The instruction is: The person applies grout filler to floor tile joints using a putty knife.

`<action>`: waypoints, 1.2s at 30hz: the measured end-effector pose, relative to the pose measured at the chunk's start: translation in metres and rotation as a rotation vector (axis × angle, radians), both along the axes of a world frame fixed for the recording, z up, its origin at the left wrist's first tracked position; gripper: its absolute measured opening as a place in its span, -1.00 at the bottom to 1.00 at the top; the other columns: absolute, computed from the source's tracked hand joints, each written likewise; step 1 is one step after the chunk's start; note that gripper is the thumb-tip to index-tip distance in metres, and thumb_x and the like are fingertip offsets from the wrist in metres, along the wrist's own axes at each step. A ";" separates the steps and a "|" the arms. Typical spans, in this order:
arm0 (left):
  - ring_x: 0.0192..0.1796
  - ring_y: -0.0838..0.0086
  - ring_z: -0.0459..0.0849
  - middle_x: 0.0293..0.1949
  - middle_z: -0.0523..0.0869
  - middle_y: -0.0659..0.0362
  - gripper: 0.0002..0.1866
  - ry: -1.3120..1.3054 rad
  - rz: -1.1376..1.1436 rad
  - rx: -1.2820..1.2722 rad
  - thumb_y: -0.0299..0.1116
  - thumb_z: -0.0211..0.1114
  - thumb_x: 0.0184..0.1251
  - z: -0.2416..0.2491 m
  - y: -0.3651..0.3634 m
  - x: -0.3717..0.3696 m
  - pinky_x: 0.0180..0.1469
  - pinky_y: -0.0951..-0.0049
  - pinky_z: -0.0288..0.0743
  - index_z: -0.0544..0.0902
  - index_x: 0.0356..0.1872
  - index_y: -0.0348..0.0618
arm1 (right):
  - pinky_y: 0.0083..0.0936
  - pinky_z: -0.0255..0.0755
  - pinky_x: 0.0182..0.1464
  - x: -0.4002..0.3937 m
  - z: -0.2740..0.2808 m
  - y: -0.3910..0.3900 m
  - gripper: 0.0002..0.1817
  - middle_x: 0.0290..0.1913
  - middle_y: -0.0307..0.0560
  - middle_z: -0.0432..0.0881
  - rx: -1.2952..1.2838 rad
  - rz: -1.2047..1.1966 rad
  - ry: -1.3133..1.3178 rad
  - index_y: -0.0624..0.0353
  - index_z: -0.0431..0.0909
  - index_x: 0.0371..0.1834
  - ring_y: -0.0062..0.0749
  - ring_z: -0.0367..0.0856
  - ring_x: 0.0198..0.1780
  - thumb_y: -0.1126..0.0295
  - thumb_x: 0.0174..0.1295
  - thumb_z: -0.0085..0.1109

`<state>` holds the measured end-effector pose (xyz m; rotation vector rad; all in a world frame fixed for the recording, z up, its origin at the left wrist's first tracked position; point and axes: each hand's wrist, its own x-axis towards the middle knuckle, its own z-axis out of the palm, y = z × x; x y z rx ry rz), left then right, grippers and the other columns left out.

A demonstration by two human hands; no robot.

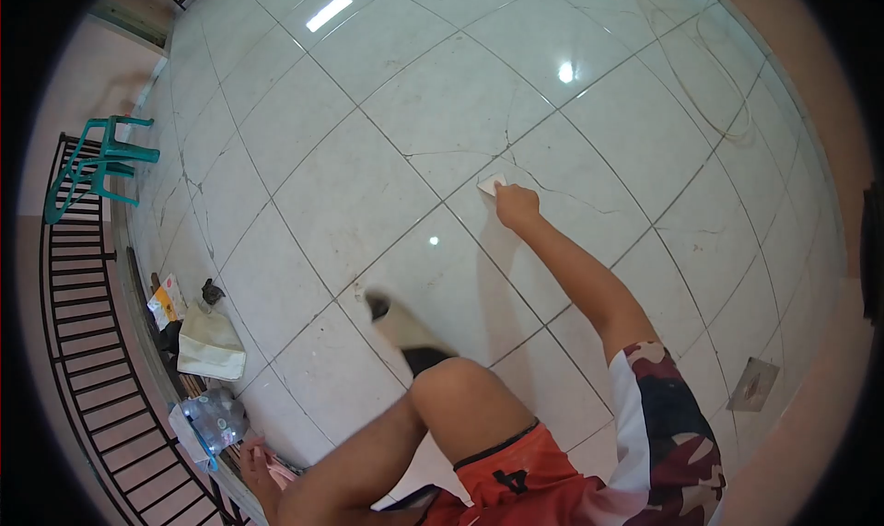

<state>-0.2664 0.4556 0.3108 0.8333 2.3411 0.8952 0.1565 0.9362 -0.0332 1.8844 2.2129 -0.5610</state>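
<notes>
Out on the tiled floor [396, 213], my right hand [517, 204] is closed around a small white flat piece [491, 184], close to a tile joint and thin cracks. My left hand [256, 461] is low at the left, beside my bent leg, near a clear plastic bag [217, 420]. Its fingers are partly visible and look apart, with a pinkish thing [281, 472] beside them. Whether it touches that thing is unclear.
A cream bag [210, 342] and a yellow-white packet [167, 303] lie by the black railing [101, 369]. A green chair [110, 162] stands at the upper left. A metal plate [754, 385] lies at the right, a loose cable [686, 84] at the upper right.
</notes>
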 end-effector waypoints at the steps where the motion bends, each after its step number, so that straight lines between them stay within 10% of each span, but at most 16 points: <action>1: -0.28 0.62 0.51 -0.40 0.54 0.31 -0.74 -0.027 0.013 0.065 -0.26 0.14 0.55 -0.013 0.013 -0.001 -0.19 0.58 0.35 0.66 0.00 -0.21 | -0.07 0.64 -0.24 -0.008 0.002 0.003 -0.58 -0.20 0.06 0.76 0.035 -0.019 0.016 -0.01 0.54 0.35 -0.03 0.79 -0.22 0.31 0.47 -0.04; 10: 0.00 0.51 0.59 -0.03 0.67 0.21 -0.65 -0.470 -0.344 -0.095 -0.14 0.19 0.57 -0.221 0.274 0.042 0.07 0.47 0.48 0.65 0.12 -0.19 | -0.02 0.58 -0.31 0.026 0.053 0.001 -0.50 -0.31 0.04 0.74 -0.126 0.189 -0.075 -0.14 0.45 0.45 -0.04 0.78 -0.27 0.22 0.44 0.05; 17: 0.25 0.09 0.49 0.20 0.57 -0.03 -0.62 0.230 -0.556 0.134 -0.30 0.25 0.45 -0.345 0.438 0.060 0.32 0.12 0.34 0.57 0.21 -0.16 | -0.06 0.59 -0.30 -0.064 0.024 0.137 -0.53 -0.32 0.06 0.74 0.045 0.209 -0.002 -0.10 0.47 0.44 -0.03 0.77 -0.29 0.25 0.46 0.02; 36: 0.33 0.05 0.38 0.26 0.50 0.00 -0.60 0.457 -0.473 0.148 -0.34 0.25 0.36 -0.387 0.465 0.064 0.36 0.01 0.18 0.52 0.19 -0.14 | -0.05 0.59 -0.29 -0.120 0.042 0.195 -0.56 -0.30 0.05 0.74 0.003 0.244 -0.077 -0.06 0.51 0.37 -0.01 0.76 -0.26 0.21 0.45 0.07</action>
